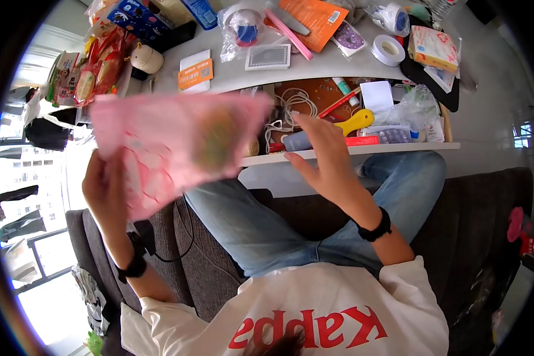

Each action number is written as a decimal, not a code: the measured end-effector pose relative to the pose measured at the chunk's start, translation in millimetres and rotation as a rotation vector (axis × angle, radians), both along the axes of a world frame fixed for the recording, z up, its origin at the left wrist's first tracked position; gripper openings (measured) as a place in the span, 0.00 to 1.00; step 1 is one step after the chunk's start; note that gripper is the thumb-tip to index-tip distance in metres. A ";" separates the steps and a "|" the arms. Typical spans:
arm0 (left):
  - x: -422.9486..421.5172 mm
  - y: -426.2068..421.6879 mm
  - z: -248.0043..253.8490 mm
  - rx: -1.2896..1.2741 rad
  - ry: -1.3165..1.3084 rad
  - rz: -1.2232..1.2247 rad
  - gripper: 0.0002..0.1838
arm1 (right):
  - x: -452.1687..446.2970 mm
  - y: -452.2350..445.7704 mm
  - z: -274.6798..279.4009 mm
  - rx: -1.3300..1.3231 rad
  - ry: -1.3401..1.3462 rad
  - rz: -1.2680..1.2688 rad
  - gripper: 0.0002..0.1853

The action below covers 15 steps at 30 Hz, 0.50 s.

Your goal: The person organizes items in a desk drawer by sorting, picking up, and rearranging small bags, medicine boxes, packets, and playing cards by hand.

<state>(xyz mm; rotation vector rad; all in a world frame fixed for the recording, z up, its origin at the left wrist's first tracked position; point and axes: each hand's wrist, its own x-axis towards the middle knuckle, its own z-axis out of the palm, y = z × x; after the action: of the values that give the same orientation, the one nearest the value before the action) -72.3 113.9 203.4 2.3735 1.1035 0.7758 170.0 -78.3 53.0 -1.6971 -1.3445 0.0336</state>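
My left hand (105,184) grips a pink plastic pouch (172,148) by its left edge and holds it up before the drawer. The pouch is blurred by motion; a greenish-brown patch shows on its right part. My right hand (323,157) is over the front edge of the open drawer (397,147), thumb and fingers apart, holding nothing. Close to it lie a yellow-handled tool (357,121), a red pencil-like stick (338,103) and a dark cylindrical item (296,141). A white cable (296,102) is coiled in the drawer, partly hidden by the pouch.
On the desk (234,74) lie a card deck (268,57), an orange packet (317,24), a pink stick-like item (289,32) and a white tape roll (388,50). Snack bags (98,68) stand at the left. Below is a dark sofa (480,231), with a black cable (187,237) beside my leg.
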 end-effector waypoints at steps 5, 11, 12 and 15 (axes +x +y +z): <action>9.6 111.7 -34.8 0.117 -0.423 0.045 0.09 | 7.4 -17.2 -59.1 -0.322 -0.157 -0.042 0.22; 59.3 203.0 -100.6 -0.010 -0.658 0.073 0.14 | 6.2 -21.5 -63.0 -0.441 -0.103 -0.022 0.15; 67.0 211.3 -113.3 -0.021 -0.628 0.057 0.15 | 5.9 -21.8 -63.4 -0.418 -0.106 -0.033 0.15; 83.5 230.6 -145.6 -0.128 -0.610 0.063 0.15 | 5.6 -26.5 -64.3 -0.379 -0.085 -0.028 0.16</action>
<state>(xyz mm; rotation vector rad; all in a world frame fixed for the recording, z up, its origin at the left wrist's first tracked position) 11.2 344.5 57.8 1.8093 0.9260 1.2939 175.6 -104.8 -11.2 -2.0521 -1.4436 0.2150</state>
